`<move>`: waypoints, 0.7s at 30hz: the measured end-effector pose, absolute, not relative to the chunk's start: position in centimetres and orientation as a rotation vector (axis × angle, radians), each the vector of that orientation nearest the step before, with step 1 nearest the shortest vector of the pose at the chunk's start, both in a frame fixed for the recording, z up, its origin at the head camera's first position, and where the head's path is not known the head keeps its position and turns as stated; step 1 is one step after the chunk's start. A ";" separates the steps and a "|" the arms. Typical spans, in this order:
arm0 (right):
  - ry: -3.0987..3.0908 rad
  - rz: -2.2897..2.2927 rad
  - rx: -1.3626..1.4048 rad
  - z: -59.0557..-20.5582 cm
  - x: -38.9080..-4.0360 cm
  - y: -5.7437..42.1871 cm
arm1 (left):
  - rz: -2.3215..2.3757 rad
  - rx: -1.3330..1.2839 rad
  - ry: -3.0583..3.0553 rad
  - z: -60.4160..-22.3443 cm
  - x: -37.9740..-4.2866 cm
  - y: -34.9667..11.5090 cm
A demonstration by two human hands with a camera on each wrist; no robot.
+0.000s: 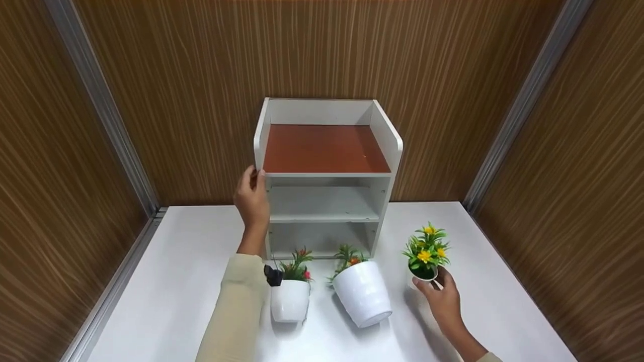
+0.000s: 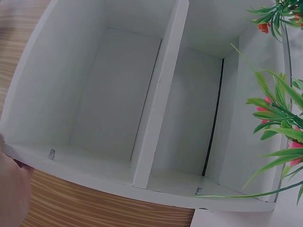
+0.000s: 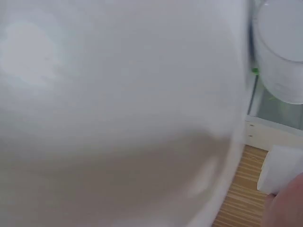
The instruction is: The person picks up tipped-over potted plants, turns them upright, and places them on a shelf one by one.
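Observation:
My left hand [image 1: 252,197] grips the left side panel of a small white shelf unit [image 1: 396,146], thumb at the front edge. In the left wrist view, part of that hand [image 2: 13,189] shows at the lower left, beside the shelf's side panel [image 2: 90,177]. Over on the right, my right hand [image 1: 445,299] holds a small white flowerpot [image 1: 411,278] with a yellow-flowered artificial plant [image 1: 426,251]. The right wrist view shows the white side of this pot [image 3: 279,168] against the hand [image 3: 286,205]; its flowers are hidden there.
A white pot [image 1: 290,301] with red flowers sits before the shelf, near my left sleeve. Beside it, a larger white pot [image 1: 359,291] with an orange flower lies tilted, its base toward me. The shelf has a reddish-brown top [image 1: 327,148]. Wood-patterned walls [image 1: 201,100] enclose the white table [image 1: 186,281].

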State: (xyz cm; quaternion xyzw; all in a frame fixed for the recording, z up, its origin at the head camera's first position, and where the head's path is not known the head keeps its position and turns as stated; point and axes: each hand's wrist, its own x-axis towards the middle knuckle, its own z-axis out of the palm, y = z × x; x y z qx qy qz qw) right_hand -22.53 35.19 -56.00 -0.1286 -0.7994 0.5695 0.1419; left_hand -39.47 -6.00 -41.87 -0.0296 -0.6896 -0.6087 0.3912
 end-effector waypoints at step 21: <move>-2.276 1.591 -0.165 -44.8 -22.2 31.9 | -1.557 -0.062 -1.761 -41.8 -39.6 -5.8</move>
